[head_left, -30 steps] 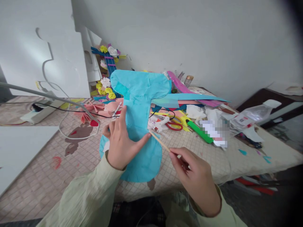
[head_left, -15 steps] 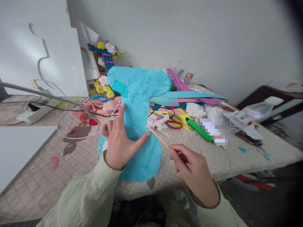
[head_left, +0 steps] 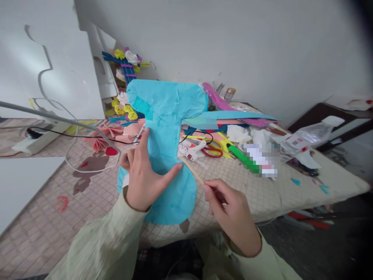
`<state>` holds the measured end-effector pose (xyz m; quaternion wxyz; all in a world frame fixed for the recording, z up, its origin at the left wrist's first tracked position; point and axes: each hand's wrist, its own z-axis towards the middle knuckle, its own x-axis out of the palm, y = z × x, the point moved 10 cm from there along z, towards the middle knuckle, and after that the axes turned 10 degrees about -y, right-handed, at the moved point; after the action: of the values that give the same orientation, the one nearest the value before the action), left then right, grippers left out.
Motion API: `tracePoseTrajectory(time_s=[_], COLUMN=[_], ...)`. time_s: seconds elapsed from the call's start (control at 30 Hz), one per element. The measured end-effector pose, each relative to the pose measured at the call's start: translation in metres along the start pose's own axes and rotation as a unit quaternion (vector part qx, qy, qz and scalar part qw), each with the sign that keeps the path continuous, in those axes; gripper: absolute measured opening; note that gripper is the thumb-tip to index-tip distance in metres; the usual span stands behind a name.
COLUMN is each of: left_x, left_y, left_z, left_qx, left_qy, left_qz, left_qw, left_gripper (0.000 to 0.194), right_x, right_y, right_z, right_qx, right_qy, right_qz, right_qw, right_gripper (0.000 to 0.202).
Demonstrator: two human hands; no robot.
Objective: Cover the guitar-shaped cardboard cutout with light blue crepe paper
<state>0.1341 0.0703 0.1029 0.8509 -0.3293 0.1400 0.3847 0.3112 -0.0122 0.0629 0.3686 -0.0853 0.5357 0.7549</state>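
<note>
A light-blue paper-covered cutout (head_left: 163, 140), broad at the top, narrow in the middle and round at the bottom, is in front of me. My left hand (head_left: 145, 175) holds it by the left side of its narrow part, index finger at the edge and thumb spread across the front; its other fingers are bent. My right hand (head_left: 224, 202) pinches a thin tan stick (head_left: 192, 171) between thumb and fingers. The stick's far end meets the cutout's right edge, where the narrow part joins the round one.
Behind the cutout lie a white glue gun (head_left: 194, 149), red-handled scissors (head_left: 213, 151), a green cutter (head_left: 239, 155) and blue paper strips (head_left: 233, 115). A clear bottle (head_left: 311, 136) lies right. Cables and a power strip (head_left: 40, 136) are left, near white boards (head_left: 58, 77).
The whole view has shifted slightly, so everything sits a little further left. Both hands keep their hold, and the stick stays at the cutout's right edge.
</note>
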Motion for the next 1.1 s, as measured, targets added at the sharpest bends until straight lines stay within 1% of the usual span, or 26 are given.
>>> tracePoseTrajectory(time_s=[0.13,0.33,0.5,0.67,0.8,0.93,1.1], left_x=[0.000,0.002,0.001,0.002,0.002,0.001,0.001], left_y=[-0.001,0.000,0.000,0.005,0.006,0.004,0.002], left_z=[0.000,0.000,0.000,0.002,0.003,0.002,0.002], left_qx=[0.005,0.003,0.001,-0.016,-0.018,-0.016,-0.011], left_qy=[-0.003,0.001,0.003,0.009,0.006,0.004,0.006], left_qz=[0.003,0.007,0.001,-0.010,-0.020,-0.020,-0.025], left_qw=[1.000,1.000,1.000,1.000,1.000,1.000,1.000], left_gripper=[0.105,0.107,0.105,0.106,0.104,0.103,0.103], right_x=[0.005,-0.001,-0.001,-0.007,-0.006,-0.002,-0.007], right_y=[-0.001,0.005,-0.002,-0.007,-0.001,-0.001,0.004], right_z=[-0.004,-0.001,0.000,-0.005,-0.008,-0.009,-0.009], right_qx=[-0.003,-0.029,-0.005,0.017,-0.003,-0.010,-0.031], right_qy=[-0.010,-0.020,-0.019,-0.054,-0.057,-0.055,-0.071], right_qz=[-0.004,-0.011,-0.005,0.014,0.011,0.013,-0.008], right_qw=[1.000,0.999,1.000,0.998,0.998,0.998,0.997], right_gripper=[0.014,0.013,0.014,0.012,0.011,0.012,0.011])
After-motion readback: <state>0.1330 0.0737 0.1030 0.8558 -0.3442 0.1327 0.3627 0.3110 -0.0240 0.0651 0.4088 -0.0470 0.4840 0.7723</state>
